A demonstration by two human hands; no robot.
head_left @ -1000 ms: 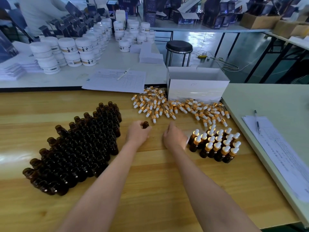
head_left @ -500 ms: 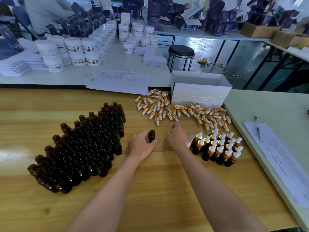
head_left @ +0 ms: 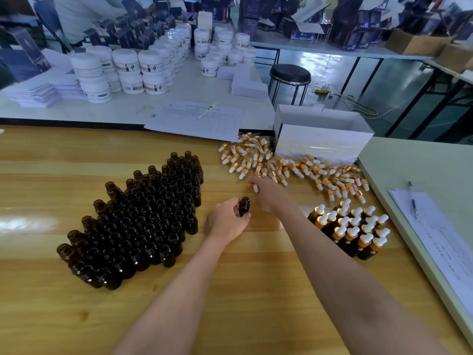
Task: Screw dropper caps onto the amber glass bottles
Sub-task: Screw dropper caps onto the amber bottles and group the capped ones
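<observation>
My left hand [head_left: 226, 221] grips one open amber bottle [head_left: 244, 205] upright, just above the wooden table [head_left: 256, 290]. My right hand [head_left: 270, 194] reaches forward to the near edge of the loose pile of gold-collared dropper caps [head_left: 294, 170]. Its fingertips lie over one cap whose white bulb [head_left: 255, 188] sticks out. Blur hides whether the fingers pinch it. A large block of uncapped amber bottles [head_left: 143, 219] stands to the left. A cluster of capped bottles [head_left: 355, 229] stands to the right.
A white open box [head_left: 322, 142] stands behind the cap pile. Paper sheets with pens lie at the far centre [head_left: 199, 121] and on the green table at right [head_left: 440, 242]. White jars [head_left: 128, 70] and a black stool [head_left: 290, 74] are beyond.
My right hand has moved forward from beside the capped bottles to the cap pile. My left hand has lifted the single bottle slightly and holds it near the same spot.
</observation>
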